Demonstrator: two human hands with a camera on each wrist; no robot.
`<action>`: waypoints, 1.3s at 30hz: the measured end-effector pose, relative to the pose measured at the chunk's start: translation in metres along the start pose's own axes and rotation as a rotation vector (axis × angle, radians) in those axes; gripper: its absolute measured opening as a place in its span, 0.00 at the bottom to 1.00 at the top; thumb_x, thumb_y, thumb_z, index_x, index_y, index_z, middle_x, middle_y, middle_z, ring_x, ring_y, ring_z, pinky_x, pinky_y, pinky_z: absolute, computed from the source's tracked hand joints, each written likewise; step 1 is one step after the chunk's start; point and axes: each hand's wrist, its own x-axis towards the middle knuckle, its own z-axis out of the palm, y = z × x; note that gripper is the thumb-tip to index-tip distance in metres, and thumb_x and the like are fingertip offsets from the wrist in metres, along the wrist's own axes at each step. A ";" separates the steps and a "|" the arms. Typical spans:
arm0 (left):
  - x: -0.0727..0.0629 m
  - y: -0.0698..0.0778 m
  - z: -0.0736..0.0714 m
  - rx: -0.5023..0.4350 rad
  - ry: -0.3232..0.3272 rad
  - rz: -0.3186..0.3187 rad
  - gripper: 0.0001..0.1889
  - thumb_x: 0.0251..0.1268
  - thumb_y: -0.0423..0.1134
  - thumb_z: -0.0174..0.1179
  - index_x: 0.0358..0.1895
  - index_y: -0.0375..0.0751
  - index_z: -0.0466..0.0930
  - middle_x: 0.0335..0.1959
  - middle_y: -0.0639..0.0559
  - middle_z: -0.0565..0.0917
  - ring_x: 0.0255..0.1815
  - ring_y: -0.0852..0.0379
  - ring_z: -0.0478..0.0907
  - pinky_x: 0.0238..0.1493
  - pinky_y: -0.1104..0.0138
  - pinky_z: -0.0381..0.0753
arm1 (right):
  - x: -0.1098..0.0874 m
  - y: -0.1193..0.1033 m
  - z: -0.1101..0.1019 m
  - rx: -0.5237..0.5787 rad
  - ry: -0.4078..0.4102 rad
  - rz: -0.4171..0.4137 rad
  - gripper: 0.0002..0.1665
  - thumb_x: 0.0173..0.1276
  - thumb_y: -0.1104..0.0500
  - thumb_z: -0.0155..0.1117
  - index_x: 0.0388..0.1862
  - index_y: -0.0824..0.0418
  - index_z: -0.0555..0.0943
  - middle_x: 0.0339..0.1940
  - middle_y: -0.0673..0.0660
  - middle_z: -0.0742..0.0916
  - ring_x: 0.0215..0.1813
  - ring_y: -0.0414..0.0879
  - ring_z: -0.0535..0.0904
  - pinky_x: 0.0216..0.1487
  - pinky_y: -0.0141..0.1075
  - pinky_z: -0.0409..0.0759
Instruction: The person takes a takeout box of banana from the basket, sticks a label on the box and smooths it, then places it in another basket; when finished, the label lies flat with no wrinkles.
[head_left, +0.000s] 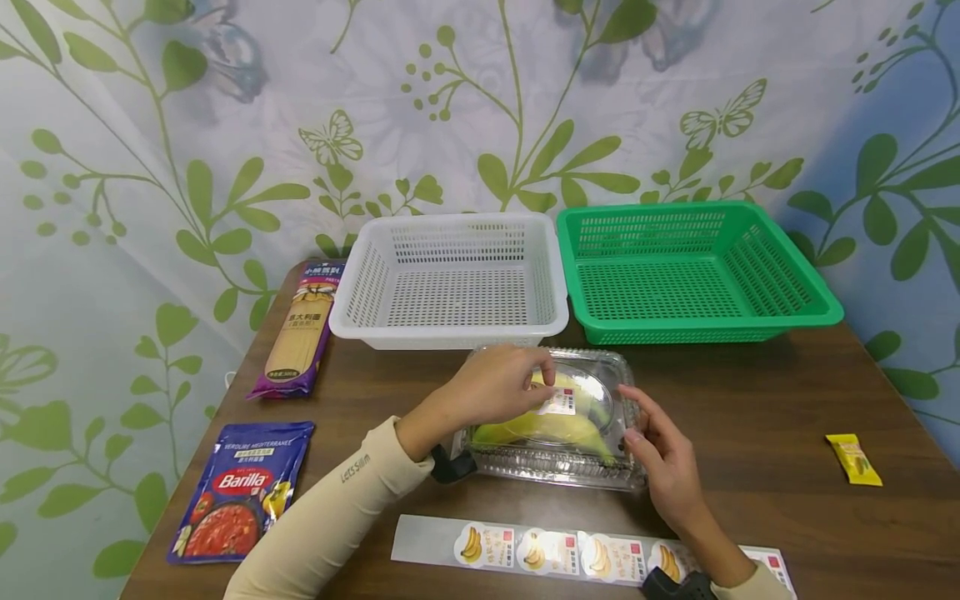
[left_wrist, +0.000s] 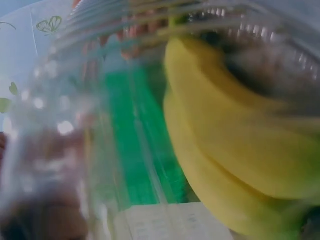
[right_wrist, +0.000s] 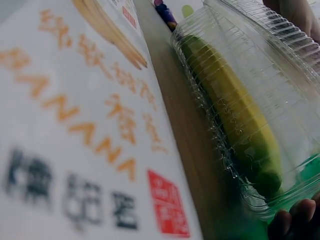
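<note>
Far left and nearer the wearer than the clear container [head_left: 547, 473], a blue sauce pouch [head_left: 240, 492] lies on the bench [head_left: 750, 417], reading "Barilla" with "Verdure Mediterranee" above. The pasta packet [head_left: 296, 333], also left of the container but farther back, shows "PASTA" and 意大利面.

The white basket [head_left: 450, 337] stands behind the container, toward its left. The left hand [head_left: 495, 392], its sleeve printed "Let's Slim", reaches over the container's left half. Its grip is narrow, thumb and forefinger close together at the label [head_left: 564, 402] on the lid; I cannot tell whether they pinch it.

The container lies flat on the bench with bananas [head_left: 517, 429] inside. It should be light, its thin plastic springy and slick, easily dented in the middle; the ribbed rim and corners look the stiffest places to hold. The fruit would bruise under hard pressing.

In front of the container, a strip of stickers [head_left: 555, 552] carries banana pictures, orange "BANANA" lettering and red stamps. The right hand [head_left: 667, 467] is at the container's right end, its grip wide, fingers loosely bent.

Behind and right of the container stands the green basket [head_left: 708, 327]; well to its right lies a small yellow packet [head_left: 853, 460], its print too small to read.
</note>
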 end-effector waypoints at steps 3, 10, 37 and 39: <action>0.000 -0.001 0.001 0.006 0.008 -0.002 0.04 0.71 0.46 0.65 0.41 0.52 0.82 0.19 0.61 0.74 0.22 0.63 0.71 0.25 0.68 0.69 | 0.000 0.000 0.000 -0.007 -0.002 0.003 0.30 0.71 0.78 0.51 0.72 0.70 0.71 0.27 0.51 0.70 0.26 0.41 0.65 0.24 0.35 0.65; 0.000 -0.002 0.002 0.011 0.006 -0.004 0.05 0.70 0.45 0.66 0.44 0.52 0.82 0.19 0.61 0.74 0.22 0.62 0.71 0.25 0.68 0.69 | -0.001 0.003 -0.002 -0.029 -0.003 0.041 0.30 0.72 0.76 0.51 0.73 0.67 0.72 0.28 0.50 0.70 0.26 0.42 0.65 0.25 0.35 0.65; -0.026 -0.019 -0.003 -0.093 0.093 -0.051 0.14 0.66 0.44 0.69 0.53 0.49 0.87 0.14 0.61 0.67 0.17 0.65 0.62 0.22 0.69 0.62 | -0.001 0.000 -0.001 -0.037 0.008 0.022 0.30 0.71 0.77 0.51 0.72 0.68 0.73 0.27 0.50 0.70 0.26 0.41 0.65 0.25 0.35 0.65; -0.031 -0.021 -0.004 -0.101 0.129 -0.050 0.13 0.67 0.44 0.68 0.52 0.49 0.87 0.14 0.61 0.66 0.16 0.66 0.60 0.22 0.69 0.62 | -0.001 0.001 -0.001 -0.039 0.011 0.024 0.30 0.71 0.77 0.51 0.72 0.67 0.73 0.27 0.50 0.70 0.26 0.41 0.65 0.25 0.35 0.65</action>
